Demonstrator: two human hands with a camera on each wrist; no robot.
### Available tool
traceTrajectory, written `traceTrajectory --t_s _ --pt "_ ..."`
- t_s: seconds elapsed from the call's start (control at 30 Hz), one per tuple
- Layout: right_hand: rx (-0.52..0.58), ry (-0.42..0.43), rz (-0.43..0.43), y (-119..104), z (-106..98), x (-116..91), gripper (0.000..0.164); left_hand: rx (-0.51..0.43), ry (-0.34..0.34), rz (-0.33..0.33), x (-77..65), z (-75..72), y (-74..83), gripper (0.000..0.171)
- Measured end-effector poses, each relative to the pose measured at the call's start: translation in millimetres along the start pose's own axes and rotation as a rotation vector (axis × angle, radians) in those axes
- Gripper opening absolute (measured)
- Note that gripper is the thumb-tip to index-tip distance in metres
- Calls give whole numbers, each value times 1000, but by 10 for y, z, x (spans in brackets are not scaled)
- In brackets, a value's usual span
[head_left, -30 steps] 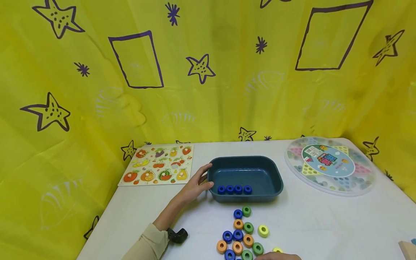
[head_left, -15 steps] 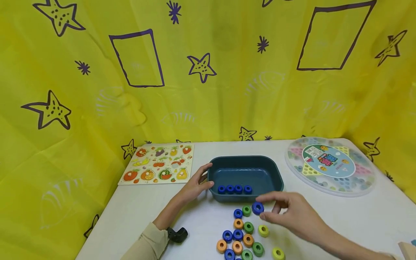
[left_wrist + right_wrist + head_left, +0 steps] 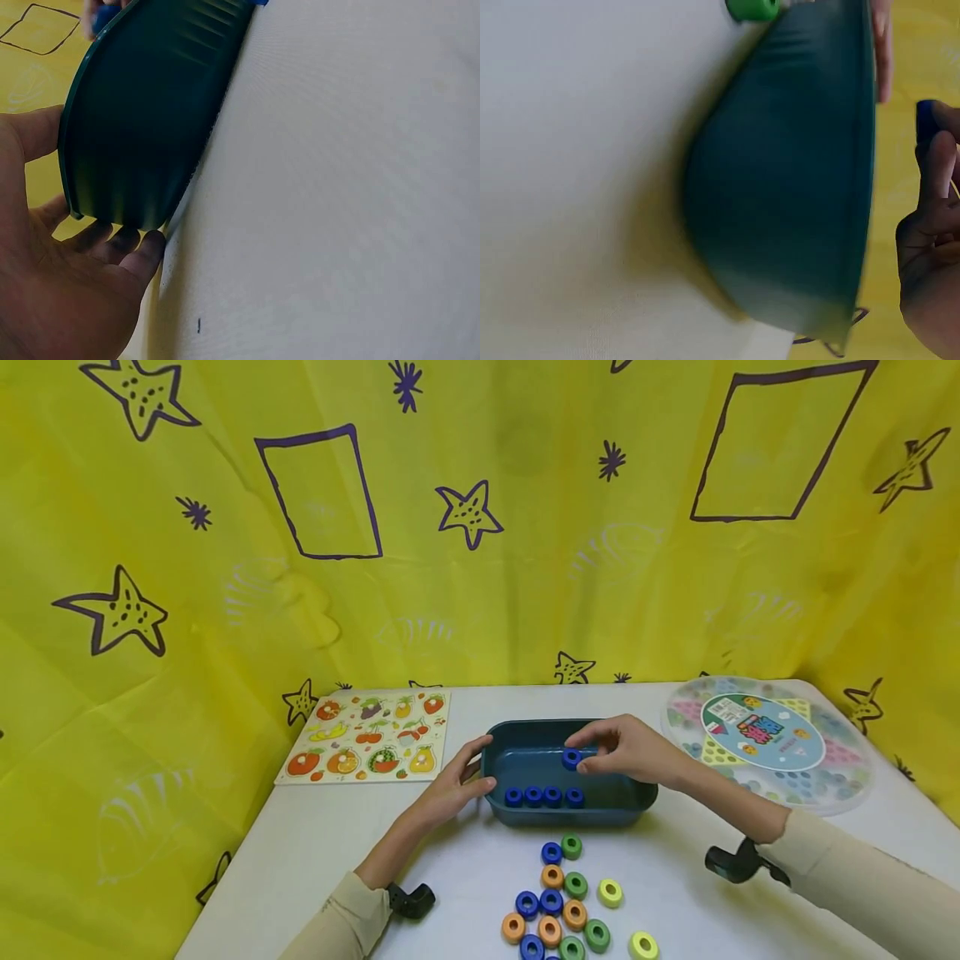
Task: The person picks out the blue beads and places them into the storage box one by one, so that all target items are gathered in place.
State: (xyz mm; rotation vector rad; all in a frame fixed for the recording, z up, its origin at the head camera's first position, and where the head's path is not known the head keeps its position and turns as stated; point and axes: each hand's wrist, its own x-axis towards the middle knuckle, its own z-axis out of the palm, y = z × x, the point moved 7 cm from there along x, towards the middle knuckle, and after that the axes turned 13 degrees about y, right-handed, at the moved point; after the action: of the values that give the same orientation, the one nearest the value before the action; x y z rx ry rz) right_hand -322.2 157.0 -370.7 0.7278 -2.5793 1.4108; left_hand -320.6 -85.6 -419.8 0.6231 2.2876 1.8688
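Head view: blue ring (image 3: 567, 766) pinched in right hand (image 3: 628, 750), above tray (image 3: 525, 817).

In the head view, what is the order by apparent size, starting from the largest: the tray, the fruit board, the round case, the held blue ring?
1. Round case
2. Tray
3. Fruit board
4. Blue ring, partly covered by the right hand

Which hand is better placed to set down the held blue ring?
The right hand, I'd judge: it pinches the blue ring over the dark teal tray, while the left hand holds that tray's left end.
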Motion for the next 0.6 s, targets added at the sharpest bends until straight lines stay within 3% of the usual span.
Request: traceTrajectory --t_s 0.2,0.6 --pt "-21 -71 14 321 159 192 28 8 5 -22 -5 9 -8 63" --pt "-25 -267 79 532 386 342 26 24 4 -19 6 -2 -4 63"
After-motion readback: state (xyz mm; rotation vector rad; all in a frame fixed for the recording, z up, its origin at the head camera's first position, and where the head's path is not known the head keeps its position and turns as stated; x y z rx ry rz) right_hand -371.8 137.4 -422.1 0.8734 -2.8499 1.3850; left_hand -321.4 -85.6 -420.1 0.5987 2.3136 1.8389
